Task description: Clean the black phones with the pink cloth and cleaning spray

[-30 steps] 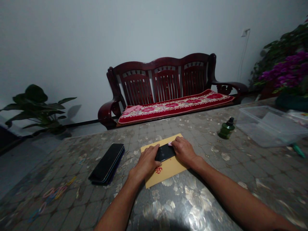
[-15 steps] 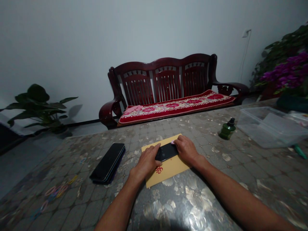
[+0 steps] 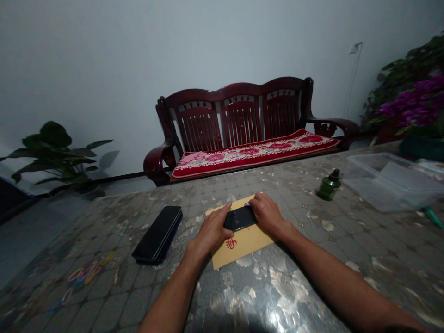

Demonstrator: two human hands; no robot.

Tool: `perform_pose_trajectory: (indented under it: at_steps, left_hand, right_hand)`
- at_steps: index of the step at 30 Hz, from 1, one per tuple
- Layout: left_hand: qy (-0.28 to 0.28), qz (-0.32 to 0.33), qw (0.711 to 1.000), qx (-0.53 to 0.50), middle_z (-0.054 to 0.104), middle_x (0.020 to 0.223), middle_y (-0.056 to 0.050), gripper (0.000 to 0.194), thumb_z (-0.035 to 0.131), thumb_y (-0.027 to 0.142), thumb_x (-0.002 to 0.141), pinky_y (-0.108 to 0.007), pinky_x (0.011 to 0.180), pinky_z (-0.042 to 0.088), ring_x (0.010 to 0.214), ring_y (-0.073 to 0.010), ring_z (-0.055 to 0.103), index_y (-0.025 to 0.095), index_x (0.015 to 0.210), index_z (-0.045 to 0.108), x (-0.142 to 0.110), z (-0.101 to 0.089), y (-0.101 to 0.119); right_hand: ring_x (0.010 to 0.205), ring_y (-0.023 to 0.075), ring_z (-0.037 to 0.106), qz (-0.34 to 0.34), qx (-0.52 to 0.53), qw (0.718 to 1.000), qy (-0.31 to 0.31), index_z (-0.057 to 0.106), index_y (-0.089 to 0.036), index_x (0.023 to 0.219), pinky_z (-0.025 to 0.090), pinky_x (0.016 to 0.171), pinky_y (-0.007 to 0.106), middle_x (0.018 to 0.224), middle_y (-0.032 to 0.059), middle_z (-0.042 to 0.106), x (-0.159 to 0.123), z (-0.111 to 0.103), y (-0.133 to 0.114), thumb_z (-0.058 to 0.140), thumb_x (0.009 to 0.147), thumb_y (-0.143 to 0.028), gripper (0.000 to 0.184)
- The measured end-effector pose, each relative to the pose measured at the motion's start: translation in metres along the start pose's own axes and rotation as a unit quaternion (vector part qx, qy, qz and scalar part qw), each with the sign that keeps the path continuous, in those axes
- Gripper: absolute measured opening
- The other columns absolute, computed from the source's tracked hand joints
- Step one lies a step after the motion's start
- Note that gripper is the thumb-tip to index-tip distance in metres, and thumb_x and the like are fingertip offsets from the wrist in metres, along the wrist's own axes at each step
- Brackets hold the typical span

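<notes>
A black smartphone (image 3: 240, 218) lies flat on a yellow-tan envelope (image 3: 239, 252) with red characters on it. My left hand (image 3: 213, 229) grips the phone's left end, thumb at the near edge and fingers at the far edge. At the right end, my right hand (image 3: 267, 212) is closed with its fingertips on the phone. A small pale pink piece of cloth or tissue (image 3: 247, 203) peeks out from under those fingers; most of it is hidden. Left of my hands lies a stack of dark phones or phone-like cases (image 3: 157, 235).
Several coloured rubber bands (image 3: 88, 274) lie at the table's left. A green spray bottle (image 3: 329, 185) stands at the right, beside a clear plastic box (image 3: 367, 185) and a green tool-like handle (image 3: 433, 217). Beyond the patterned table (image 3: 145, 300) stands a wooden bench (image 3: 239, 115).
My right hand has slid slightly right along the phone with the pink piece, uncovering more of its surface. The left hand keeps its grip. The view has shifted a little.
</notes>
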State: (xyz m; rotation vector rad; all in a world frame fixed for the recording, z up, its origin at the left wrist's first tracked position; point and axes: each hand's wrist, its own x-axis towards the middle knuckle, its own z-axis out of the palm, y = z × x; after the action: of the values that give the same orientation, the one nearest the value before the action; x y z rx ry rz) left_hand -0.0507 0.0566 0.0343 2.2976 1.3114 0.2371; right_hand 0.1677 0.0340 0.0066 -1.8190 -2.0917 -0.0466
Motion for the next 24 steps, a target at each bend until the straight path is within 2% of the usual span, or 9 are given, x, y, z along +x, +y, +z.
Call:
perform_pose_trajectory:
  at_steps: [3, 6, 9, 14, 17, 19, 24]
  left_hand:
    - [0.007, 0.005, 1.0, -0.001, 0.052, 0.152, -0.014, 0.099, 0.083, 0.009, 0.064, -0.037, 0.116, 0.034, 0.14, -0.029, 0.048, 0.02, 0.153, 0.041, 0.002, 0.003, -0.003]
    - [0.017, 0.007, 1.0, -0.013, 0.052, 0.152, -0.012, 0.098, 0.083, 0.008, 0.063, -0.038, 0.117, 0.034, 0.139, -0.0288, 0.049, 0.022, 0.152, 0.043, 0.004, 0.007, -0.009]
    - [0.02, 0.003, 1.0, -0.016, 0.053, 0.151, -0.01, 0.099, 0.083, 0.008, 0.062, -0.039, 0.117, 0.034, 0.139, -0.0289, 0.049, 0.024, 0.151, 0.043, 0.005, 0.009, -0.011]
    - [0.011, 0.0, 1.0, -0.002, 0.053, 0.151, -0.013, 0.098, 0.083, 0.01, 0.064, -0.036, 0.115, 0.036, 0.138, -0.0285, 0.05, 0.02, 0.153, 0.041, 0.001, 0.004, -0.006]
    - [0.015, 0.002, 1.0, -0.003, 0.053, 0.151, -0.015, 0.099, 0.084, 0.009, 0.064, -0.036, 0.115, 0.036, 0.138, -0.0294, 0.05, 0.017, 0.153, 0.041, 0.002, 0.005, -0.007]
    - [0.019, 0.001, 1.0, -0.012, 0.053, 0.151, -0.013, 0.1, 0.084, 0.008, 0.063, -0.037, 0.115, 0.037, 0.139, -0.0291, 0.049, 0.021, 0.153, 0.041, 0.003, 0.007, -0.009]
    - [0.024, 0.005, 0.999, -0.03, 0.056, 0.148, -0.011, 0.102, 0.085, 0.008, 0.06, -0.039, 0.114, 0.038, 0.136, -0.0289, 0.052, 0.024, 0.152, 0.042, 0.007, 0.012, -0.015]
  right_hand:
    - [0.094, 0.0221, 0.056, -0.035, 0.013, 0.999, -0.003, 0.075, -0.018, 0.105, 0.038, 0.08, 0.031, 0.099, 0.0098, 0.066, 0.0, 0.006, -0.01, 0.051, 0.101, -0.021, 0.024]
    - [0.093, 0.021, 0.055, -0.107, 0.036, 0.994, -0.005, 0.074, -0.02, 0.105, 0.037, 0.079, 0.031, 0.096, 0.0078, 0.065, -0.002, 0.012, -0.023, 0.052, 0.101, -0.022, 0.022]
    - [0.093, 0.0209, 0.055, -0.14, 0.042, 0.989, -0.006, 0.074, -0.021, 0.106, 0.037, 0.079, 0.031, 0.095, 0.0072, 0.064, -0.003, 0.012, -0.024, 0.051, 0.101, -0.024, 0.023]
    - [0.094, 0.0229, 0.056, -0.047, 0.004, 0.999, -0.001, 0.075, -0.02, 0.106, 0.037, 0.081, 0.032, 0.098, 0.0098, 0.066, -0.001, 0.004, -0.006, 0.052, 0.099, -0.02, 0.024]
    - [0.094, 0.0232, 0.056, -0.026, -0.001, 1.0, -0.002, 0.076, -0.02, 0.104, 0.037, 0.08, 0.033, 0.099, 0.0101, 0.066, 0.0, 0.004, -0.006, 0.052, 0.1, -0.021, 0.024]
    - [0.092, 0.0226, 0.056, -0.05, 0.01, 0.999, 0.0, 0.075, -0.02, 0.106, 0.037, 0.079, 0.032, 0.098, 0.0095, 0.066, -0.001, 0.007, -0.015, 0.052, 0.1, -0.022, 0.024]
    - [0.092, 0.0204, 0.055, -0.18, 0.052, 0.982, -0.005, 0.073, -0.021, 0.109, 0.036, 0.079, 0.031, 0.096, 0.0074, 0.064, -0.005, 0.013, -0.039, 0.053, 0.1, -0.02, 0.022]
